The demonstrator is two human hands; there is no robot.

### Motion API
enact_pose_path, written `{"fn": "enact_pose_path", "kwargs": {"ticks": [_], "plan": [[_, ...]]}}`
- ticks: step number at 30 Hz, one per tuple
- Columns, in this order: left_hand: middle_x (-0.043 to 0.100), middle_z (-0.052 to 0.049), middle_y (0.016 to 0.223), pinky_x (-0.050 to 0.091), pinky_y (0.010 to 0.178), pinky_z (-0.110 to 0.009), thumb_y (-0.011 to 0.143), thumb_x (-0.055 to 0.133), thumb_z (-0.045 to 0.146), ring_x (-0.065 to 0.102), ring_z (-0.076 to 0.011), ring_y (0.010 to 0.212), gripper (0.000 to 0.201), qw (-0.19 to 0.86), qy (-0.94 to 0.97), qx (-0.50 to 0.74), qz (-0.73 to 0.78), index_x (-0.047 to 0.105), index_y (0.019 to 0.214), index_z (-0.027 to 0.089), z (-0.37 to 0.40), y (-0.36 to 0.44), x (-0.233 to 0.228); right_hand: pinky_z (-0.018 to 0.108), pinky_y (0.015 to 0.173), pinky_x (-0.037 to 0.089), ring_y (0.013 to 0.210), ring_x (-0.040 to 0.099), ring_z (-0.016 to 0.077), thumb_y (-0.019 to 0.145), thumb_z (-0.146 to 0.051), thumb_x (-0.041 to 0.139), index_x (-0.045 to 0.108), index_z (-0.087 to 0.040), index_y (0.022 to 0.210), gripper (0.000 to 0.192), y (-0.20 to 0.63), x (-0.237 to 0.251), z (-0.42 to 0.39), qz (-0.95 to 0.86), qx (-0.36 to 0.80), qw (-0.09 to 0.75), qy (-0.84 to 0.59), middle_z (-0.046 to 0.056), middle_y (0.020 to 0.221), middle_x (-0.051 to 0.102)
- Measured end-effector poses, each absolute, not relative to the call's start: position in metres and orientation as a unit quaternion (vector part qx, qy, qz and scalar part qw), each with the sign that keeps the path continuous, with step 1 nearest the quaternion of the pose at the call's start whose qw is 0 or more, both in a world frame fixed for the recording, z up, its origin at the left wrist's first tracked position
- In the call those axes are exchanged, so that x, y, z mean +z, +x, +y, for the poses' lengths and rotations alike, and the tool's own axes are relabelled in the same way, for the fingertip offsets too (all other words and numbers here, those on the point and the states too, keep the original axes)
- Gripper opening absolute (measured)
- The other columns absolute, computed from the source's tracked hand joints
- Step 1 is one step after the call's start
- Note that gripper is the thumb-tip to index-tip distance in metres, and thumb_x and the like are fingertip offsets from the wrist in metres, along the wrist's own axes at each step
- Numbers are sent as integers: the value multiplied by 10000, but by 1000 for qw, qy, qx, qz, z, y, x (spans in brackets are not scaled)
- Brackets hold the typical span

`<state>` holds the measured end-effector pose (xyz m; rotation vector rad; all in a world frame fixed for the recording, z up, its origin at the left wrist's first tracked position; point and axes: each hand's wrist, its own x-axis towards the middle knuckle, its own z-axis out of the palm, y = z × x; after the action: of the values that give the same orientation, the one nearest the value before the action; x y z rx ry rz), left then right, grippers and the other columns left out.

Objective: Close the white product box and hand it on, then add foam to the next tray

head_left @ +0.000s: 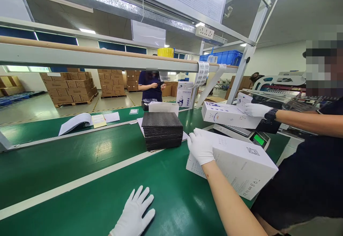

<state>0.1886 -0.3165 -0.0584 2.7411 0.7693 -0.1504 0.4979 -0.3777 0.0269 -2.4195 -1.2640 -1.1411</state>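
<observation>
Right hand (200, 146) gloved, clamped over upper-left corner of white carton (235, 164) at centre-right, left hand (134, 214) flat, empty on green belt (80, 164) bottom centre; carton likely light, stiff, slick-faced, best gripped at edges.

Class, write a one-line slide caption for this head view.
Right gloved hand grips a white cardboard box; left gloved hand rests flat on green belt.
</observation>
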Motion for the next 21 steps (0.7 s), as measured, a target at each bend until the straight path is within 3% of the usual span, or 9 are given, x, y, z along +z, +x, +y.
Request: {"fn": "enact_pose_path", "kwargs": {"ticks": [21], "plan": [[393, -56, 1466, 220, 1146, -586, 932, 397, 530, 295, -341, 1390, 491, 148, 955, -29, 253, 518, 1341, 286, -313, 188, -66, 376, 838, 490, 983, 568, 176, 907, -377, 549, 600, -159, 1013, 247, 498, 27, -379, -428, -378, 103, -815, 68, 1120, 587]]}}
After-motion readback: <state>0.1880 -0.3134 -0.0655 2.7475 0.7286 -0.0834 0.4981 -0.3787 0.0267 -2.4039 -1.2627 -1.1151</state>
